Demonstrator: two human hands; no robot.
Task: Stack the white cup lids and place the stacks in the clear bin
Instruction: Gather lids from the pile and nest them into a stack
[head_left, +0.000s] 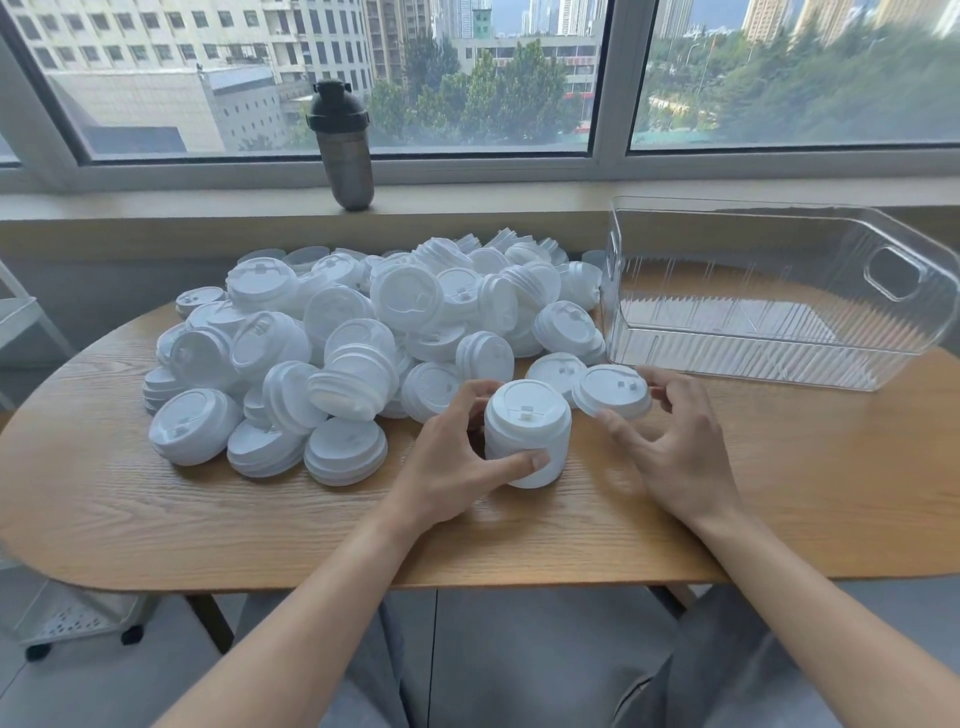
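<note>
Left hand (447, 457) grips the lid stack (527, 434) (thumb in front); just right of it, right hand (675, 447) pinches a single lid (613, 391).

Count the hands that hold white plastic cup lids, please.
2. The left hand grips the stack of white plastic cup lids; the right hand pinches a single white lid beside it.

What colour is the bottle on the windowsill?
Dark smoky grey with a black lid, seen in the head view.
</note>
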